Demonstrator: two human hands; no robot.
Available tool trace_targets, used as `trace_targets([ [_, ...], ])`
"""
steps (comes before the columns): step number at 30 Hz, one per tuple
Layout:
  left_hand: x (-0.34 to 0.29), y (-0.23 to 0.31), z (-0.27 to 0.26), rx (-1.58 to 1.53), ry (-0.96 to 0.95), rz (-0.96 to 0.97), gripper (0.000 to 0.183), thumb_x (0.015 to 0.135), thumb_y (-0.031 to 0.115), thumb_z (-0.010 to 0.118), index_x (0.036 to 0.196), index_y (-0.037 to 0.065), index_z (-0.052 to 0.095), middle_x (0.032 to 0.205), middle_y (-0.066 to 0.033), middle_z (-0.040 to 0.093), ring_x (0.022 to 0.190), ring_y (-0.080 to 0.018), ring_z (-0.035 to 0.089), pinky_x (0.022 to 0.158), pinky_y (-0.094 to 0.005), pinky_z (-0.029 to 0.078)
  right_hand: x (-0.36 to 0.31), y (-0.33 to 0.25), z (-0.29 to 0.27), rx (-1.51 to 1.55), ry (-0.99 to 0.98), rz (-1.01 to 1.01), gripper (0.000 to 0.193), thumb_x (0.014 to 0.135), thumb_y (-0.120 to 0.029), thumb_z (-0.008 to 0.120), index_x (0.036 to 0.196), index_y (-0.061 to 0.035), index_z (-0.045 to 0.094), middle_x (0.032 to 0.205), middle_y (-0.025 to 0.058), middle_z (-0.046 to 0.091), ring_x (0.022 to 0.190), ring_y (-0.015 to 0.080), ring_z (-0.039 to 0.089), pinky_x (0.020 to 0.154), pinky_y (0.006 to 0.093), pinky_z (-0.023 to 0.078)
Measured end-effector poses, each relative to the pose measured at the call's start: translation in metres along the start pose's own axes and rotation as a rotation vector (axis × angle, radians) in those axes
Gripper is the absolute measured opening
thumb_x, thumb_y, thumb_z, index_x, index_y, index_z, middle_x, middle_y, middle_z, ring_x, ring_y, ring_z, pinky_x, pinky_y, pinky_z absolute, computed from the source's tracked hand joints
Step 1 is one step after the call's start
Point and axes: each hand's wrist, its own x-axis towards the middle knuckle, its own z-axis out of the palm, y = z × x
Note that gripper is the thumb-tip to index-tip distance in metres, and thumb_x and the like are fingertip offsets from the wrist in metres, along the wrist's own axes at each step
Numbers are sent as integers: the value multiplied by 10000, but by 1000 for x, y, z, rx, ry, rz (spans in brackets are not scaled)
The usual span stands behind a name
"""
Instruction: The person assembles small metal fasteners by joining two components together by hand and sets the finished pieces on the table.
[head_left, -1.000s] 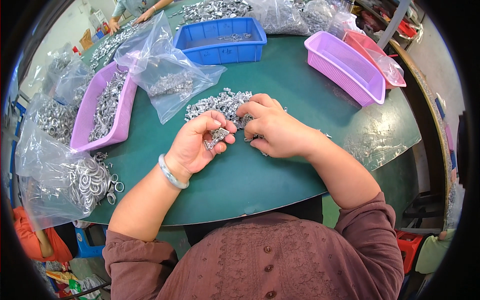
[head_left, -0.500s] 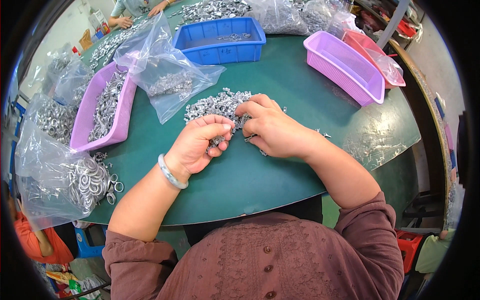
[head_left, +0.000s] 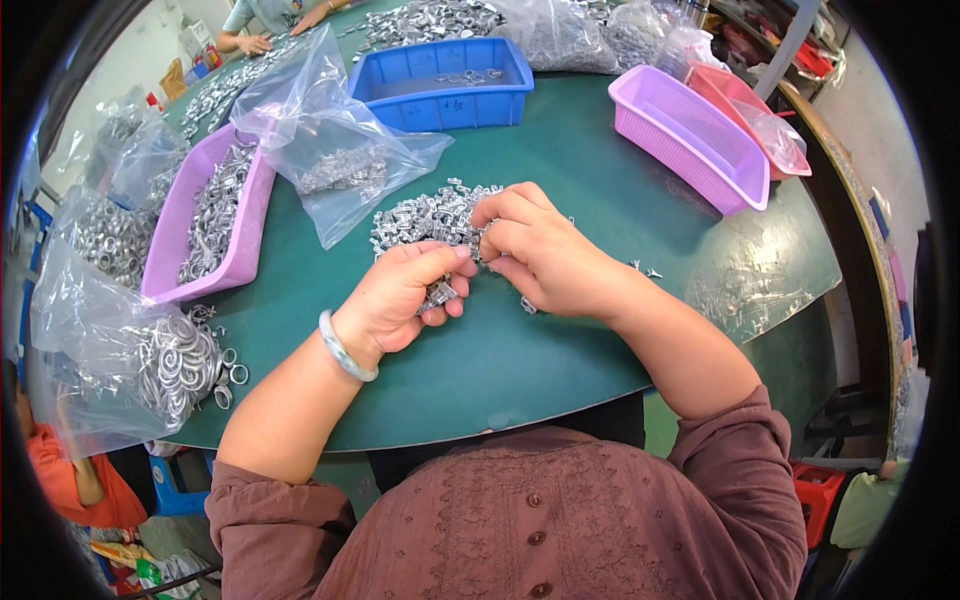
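A heap of small silver metal parts (head_left: 425,218) lies on the green tabletop (head_left: 480,370) in front of me. My left hand (head_left: 400,295), palm turned up, is curled round several of these small metal parts (head_left: 438,293), with the thumb lying over the index finger. Beside it, at the heap's near right edge, my right hand (head_left: 545,252) has its thumb and fingers drawn together in a pinch. Whatever those fingertips hold is too small and covered to make out. A few loose parts (head_left: 527,304) lie just under the right hand.
Left of the heap lie a clear bag (head_left: 345,170) and a pink basket (head_left: 205,215) of metal pieces. Rings (head_left: 180,370) spill from another bag. A blue tray (head_left: 440,105) stands beyond, a pink basket (head_left: 690,140) at right. Another person's hands (head_left: 255,44) work far left.
My right hand's fingertips have drawn together and come closer to the left thumb. The left hand has shifted slightly right and toward me, still holding metal parts.
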Motion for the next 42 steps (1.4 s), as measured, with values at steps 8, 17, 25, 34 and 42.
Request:
trace_targets([
  [8,0,-1,4,55,0,-5,143,924,175,607,914,35,634,746,-32,596,601,-130,561,440,-195,371,1,3,4,97,53,-12,153,766,-25,666,892,-39,581,894,98,596,893,317,543,797,412,437],
  [17,0,-3,2,69,7,91,109,923,160,614,902,57,641,751,-14,609,604,-105,563,454,-184,376,0,7,2,154,125,80,243,759,-5,697,985,-38,615,916,81,633,873,251,596,753,351,486],
  [25,3,-5,0,149,-18,182,92,932,138,614,943,49,635,765,-9,605,603,-75,556,460,-173,369,1,12,-3,194,12,102,72,811,-62,690,855,-19,653,841,87,652,826,247,604,739,348,484],
  [34,1,-4,0,83,-31,186,114,944,145,592,944,45,646,762,-19,625,601,-86,565,461,-179,378,0,13,-3,190,52,74,86,796,-46,706,859,-21,653,833,88,653,803,249,607,722,349,486],
  [42,2,-5,-1,53,-42,170,108,941,145,595,939,49,645,758,-14,627,608,-86,575,461,-179,380,1,12,-2,172,69,56,109,768,-27,719,855,-30,654,833,81,652,805,251,609,722,349,488],
])
